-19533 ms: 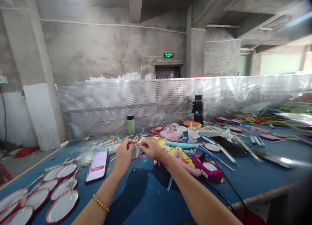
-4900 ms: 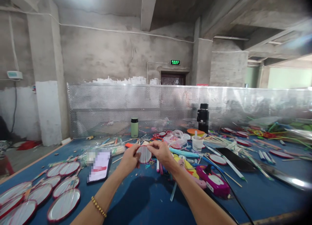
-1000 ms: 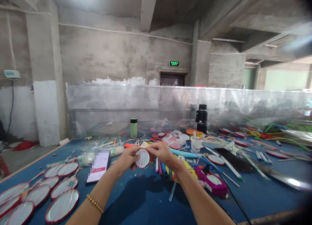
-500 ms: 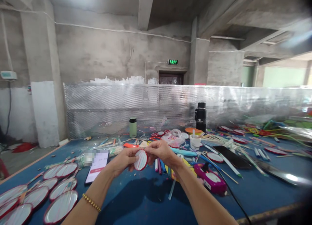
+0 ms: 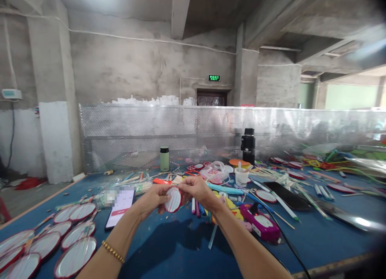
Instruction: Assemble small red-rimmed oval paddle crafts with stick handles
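A small round red-rimmed disc (image 5: 173, 200), its pale face streaked like a mirror or clear film, is held up over the table. My left hand (image 5: 153, 199) grips its left edge, thumb on the front face. At the upper right edge, my right hand (image 5: 194, 189) pinches the rim with thumb and forefinger. Whether a thin strip lies under those fingers is hidden. Similar larger red-rimmed discs (image 5: 75, 257) lie in a cluster at the left, some with sticks on them. A lit phone (image 5: 120, 209) rests beside my left forearm.
Behind the hands are an orange-handled tool (image 5: 162, 181), a plastic bag (image 5: 214, 172), a white cup (image 5: 241, 176) and markers (image 5: 197, 208). A purple device (image 5: 261, 224) with a black cable sits right of my right forearm. A green bottle (image 5: 164, 159) and black flask (image 5: 249, 146) stand near the perforated screen (image 5: 135, 130).
The disc has turned slightly and shifted a little left in my fingers. My right hand has moved slightly left along the rim; both hands keep their grip.
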A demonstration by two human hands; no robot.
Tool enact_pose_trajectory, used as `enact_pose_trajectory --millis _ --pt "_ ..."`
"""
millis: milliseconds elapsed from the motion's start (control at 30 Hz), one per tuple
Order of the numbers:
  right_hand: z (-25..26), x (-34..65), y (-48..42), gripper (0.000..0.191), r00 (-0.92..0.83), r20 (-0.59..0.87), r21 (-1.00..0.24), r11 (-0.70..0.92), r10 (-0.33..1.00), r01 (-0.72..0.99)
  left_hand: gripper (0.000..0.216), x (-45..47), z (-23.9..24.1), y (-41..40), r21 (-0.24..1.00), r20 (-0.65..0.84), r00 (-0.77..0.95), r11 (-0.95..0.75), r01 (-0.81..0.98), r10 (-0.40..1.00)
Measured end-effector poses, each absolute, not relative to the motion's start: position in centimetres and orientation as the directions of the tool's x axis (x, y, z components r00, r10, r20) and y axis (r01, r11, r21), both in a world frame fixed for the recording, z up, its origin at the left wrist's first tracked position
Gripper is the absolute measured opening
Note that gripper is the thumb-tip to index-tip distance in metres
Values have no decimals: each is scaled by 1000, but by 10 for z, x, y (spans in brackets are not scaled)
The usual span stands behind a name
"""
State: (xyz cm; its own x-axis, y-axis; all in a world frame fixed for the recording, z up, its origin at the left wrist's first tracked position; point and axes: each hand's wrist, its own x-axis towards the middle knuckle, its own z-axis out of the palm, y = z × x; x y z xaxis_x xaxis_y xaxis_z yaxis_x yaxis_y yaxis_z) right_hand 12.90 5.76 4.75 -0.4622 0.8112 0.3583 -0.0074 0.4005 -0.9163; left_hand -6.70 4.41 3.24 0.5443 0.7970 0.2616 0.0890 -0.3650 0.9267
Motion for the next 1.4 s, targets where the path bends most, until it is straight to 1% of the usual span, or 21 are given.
enact_pose_trajectory --millis 167,300,400,500,567,667,800,933,1033,1133,1400 --pt "51 126 54 38 -424 373 -906 422 825 23 41 -68 30 47 926 271 546 -370 78 793" --pt "53 126 52 39 -411 371 -907 419 833 31 41 -67 34 44 933 269 534 -354 61 802" --pt "55 128 51 40 -460 357 -923 384 813 -37 43 -67 36 42 951 271 542 -307 -24 796" --pt "57 130 49 39 -482 351 -932 347 803 -102 51 -65 35 42 962 272 559 -230 -146 783" --pt "59 131 48 38 -480 355 -932 344 802 -115 54 -64 33 43 961 273 567 -197 -193 777" --pt "62 132 45 37 -473 345 -934 344 811 -92 58 -62 31 45 958 280 545 -191 -214 791" --pt "62 132 44 34 -489 335 -929 368 805 -32 64 -61 29 48 952 304 460 -248 -180 834" --pt "57 131 48 28 -484 349 -919 395 803 -8 68 -60 31 49 939 335 434 -336 -76 837" --pt "54 131 52 21 -474 371 -904 428 798 13 66 -60 33 48 921 358 439 -388 -22 824" --pt "54 131 52 14 -465 400 -880 472 790 44 65 -61 34 46 912 368 456 -410 -9 810" --pt "59 130 48 7 -420 455 -852 521 785 51 60 -64 37 44 895 357 491 -441 64 795"
